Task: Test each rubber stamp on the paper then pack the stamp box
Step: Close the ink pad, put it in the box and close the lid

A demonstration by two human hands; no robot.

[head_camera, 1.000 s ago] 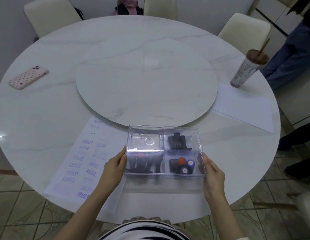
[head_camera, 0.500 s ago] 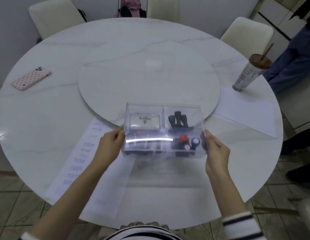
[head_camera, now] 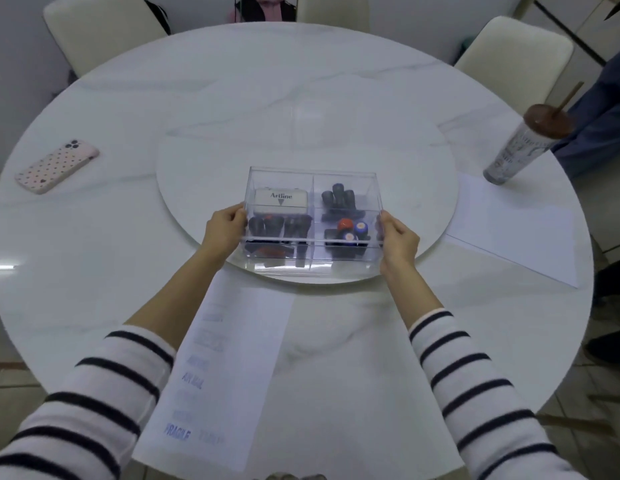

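On the near edge of the round turntable (head_camera: 301, 133) at the middle of the bench (head_camera: 93, 254), a clear stamp box (head_camera: 312, 220) was gripped by both hands. The left hand (head_camera: 223, 232) had its fingers (head_camera: 237, 211) closed on the box's left wall; the right hand (head_camera: 398, 239) clasped the right wall. Inside, an ink pad (head_camera: 281, 201) lay in the far-left compartment, with dark stamps (head_camera: 338, 199) in the others. A stamped paper (head_camera: 228, 368) lay at the near edge, a phone (head_camera: 57, 166) near the left edge, a cup (head_camera: 519, 147) at the right.
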